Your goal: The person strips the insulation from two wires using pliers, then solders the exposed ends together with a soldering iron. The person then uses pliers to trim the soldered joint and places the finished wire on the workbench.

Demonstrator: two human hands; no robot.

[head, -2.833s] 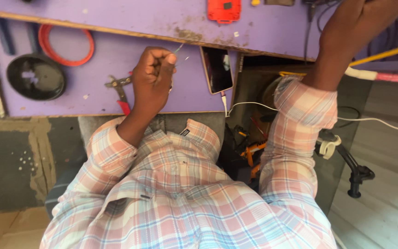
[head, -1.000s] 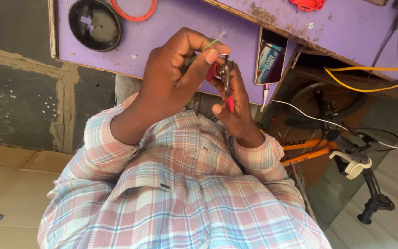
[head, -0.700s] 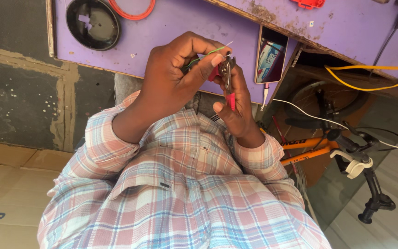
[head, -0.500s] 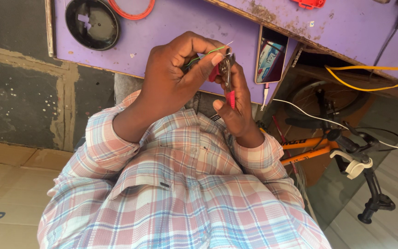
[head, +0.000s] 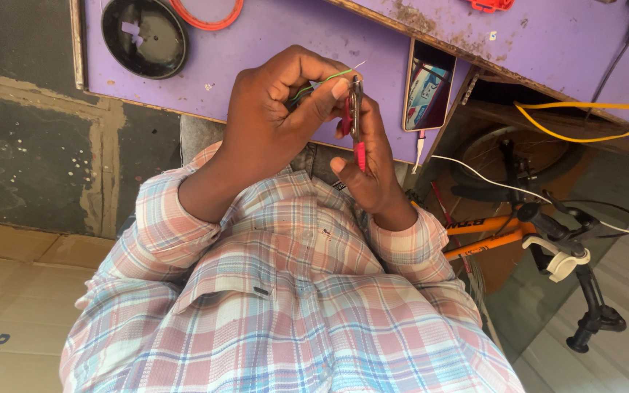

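My left hand (head: 271, 116) pinches a thin green wire (head: 327, 74) between thumb and fingers, just above my lap. My right hand (head: 376, 182) grips a pair of small red-handled pliers (head: 357, 116), held upright with the jaws right at the wire's bare end. Both hands are close together in front of the edge of a purple table (head: 271, 29). My checked shirt fills the lower part of the view.
On the purple table lie a black round dish (head: 143, 36), an orange ring (head: 205, 11) and a phone (head: 429, 86) with a white cable (head: 489, 178). An orange bicycle (head: 518, 218) stands at the right under a yellow cable (head: 584, 135). Cardboard (head: 9, 291) covers the floor at the left.
At first my right hand reached far away and the pliers lay on the table. Now it holds the pliers against the wire. Over the last second the hands have barely shifted.
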